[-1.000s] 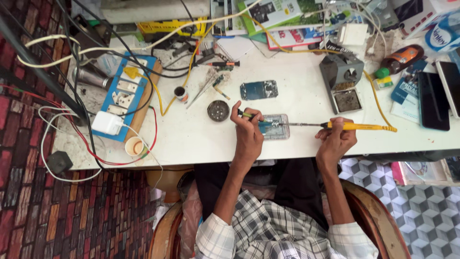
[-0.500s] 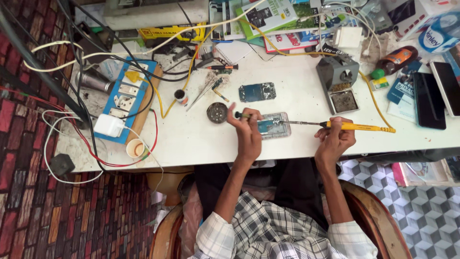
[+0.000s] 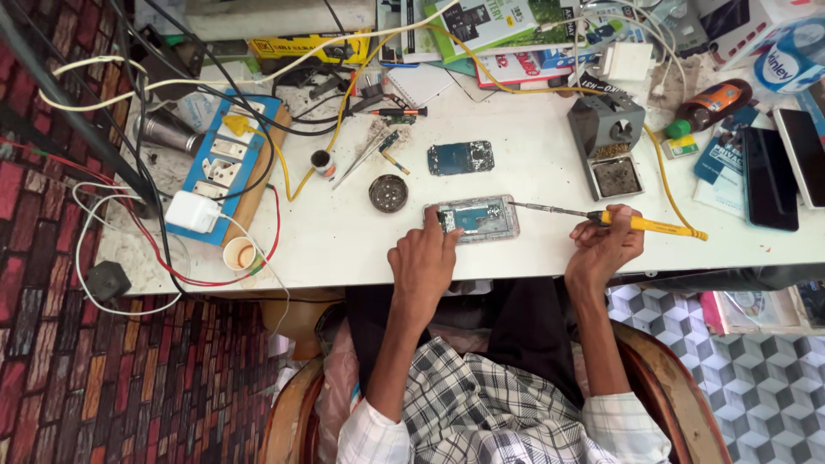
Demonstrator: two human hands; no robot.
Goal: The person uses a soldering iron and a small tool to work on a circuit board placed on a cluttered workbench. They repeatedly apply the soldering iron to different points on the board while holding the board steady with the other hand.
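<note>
Seen from above at a cluttered white workbench [image 3: 361,249], a person steadies an opened phone [image 3: 474,218] with the left hand [image 3: 424,262], whose fingertips press down on the phone's near left corner, fingers loosely together and lying on top rather than wrapped around it. The phone lies flat near the table's front edge, between the two hands, its back off and a blue-green board showing inside a pale, clear-looking frame. The right hand [image 3: 604,247] is closed around the yellow handle of a soldering iron [image 3: 619,221], which lies nearly level, its thin metal tip reaching left to the phone's upper right corner; whether the tip touches cannot be told. To the far left sit a blue power strip [image 3: 225,163] with a white adapter plugged in and a small paper cup [image 3: 240,254] near the table's edge; closer in are a round dark tin [image 3: 388,192] just left of the phone and a separate blue circuit board [image 3: 461,158] beyond it. A grey soldering stand [image 3: 608,137] sits behind the right hand, and a black phone [image 3: 768,177] lies well to the right. Against the frame half a second earlier, both hands and the iron keep the same places, with the phone unmoved.
</note>
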